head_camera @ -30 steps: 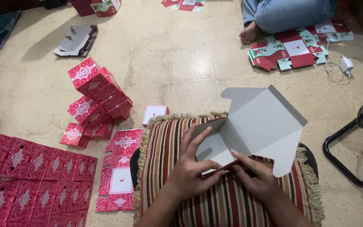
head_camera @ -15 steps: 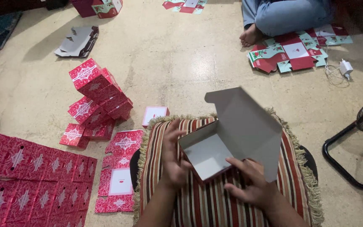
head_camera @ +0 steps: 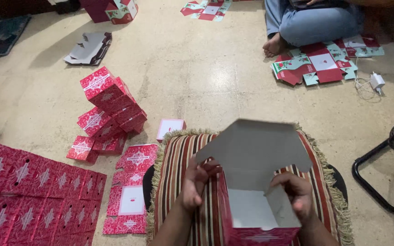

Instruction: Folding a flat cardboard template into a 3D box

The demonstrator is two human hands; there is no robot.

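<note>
I hold a half-folded cardboard box (head_camera: pixel 251 214), red outside and grey-white inside, over a striped cushion (head_camera: pixel 188 159). Its lid flap stands open and points away from me. My left hand (head_camera: pixel 196 180) grips the box's left wall with fingers curled over the edge. My right hand (head_camera: pixel 297 191) holds the right side flap, pressing it inward. The bottom of the box is cut off by the frame's lower edge.
A heap of folded red boxes (head_camera: pixel 108 109) stands on the floor to the left, with flat red box blanks (head_camera: pixel 28 191) beside it and more (head_camera: pixel 131 187) by the cushion. A seated person (head_camera: pixel 311 23) with flat blanks (head_camera: pixel 322 61) is at the back right. A fan stand (head_camera: pixel 384 173) is right.
The flat grey blank has been folded into a box shape and drawn nearer to me. Its walls now stand up and both hands have shifted onto its sides.
</note>
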